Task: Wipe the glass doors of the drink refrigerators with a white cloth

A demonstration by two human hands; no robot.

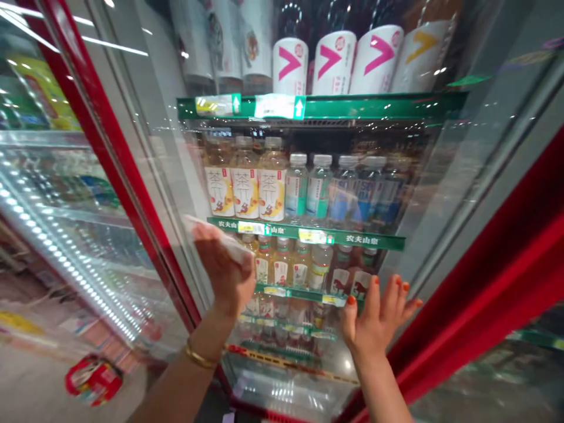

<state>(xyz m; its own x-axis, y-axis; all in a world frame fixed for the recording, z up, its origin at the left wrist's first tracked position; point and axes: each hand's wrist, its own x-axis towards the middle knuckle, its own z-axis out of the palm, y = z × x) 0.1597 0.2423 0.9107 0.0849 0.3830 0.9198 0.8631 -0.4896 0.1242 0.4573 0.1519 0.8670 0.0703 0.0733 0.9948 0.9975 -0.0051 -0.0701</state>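
My left hand [224, 267] presses a white cloth [222, 238] against the glass door [185, 176] of a drinks fridge, fingers closed over the cloth. A gold bracelet circles that wrist. My right hand [376, 314] lies flat on the same glass lower right, fingers stretched out and spread, nails painted orange, holding nothing. Behind the glass stand tea bottles [244, 185] with yellow labels and water bottles [308, 188] on green shelves [308, 235].
Large white bottles with pink arrows [335, 61] fill the top shelf. A red door frame [110, 147] runs down the left, another red frame [506, 276] at right. A neighbouring lit fridge [57, 223] is at left. A red basket [94, 379] sits on the floor.
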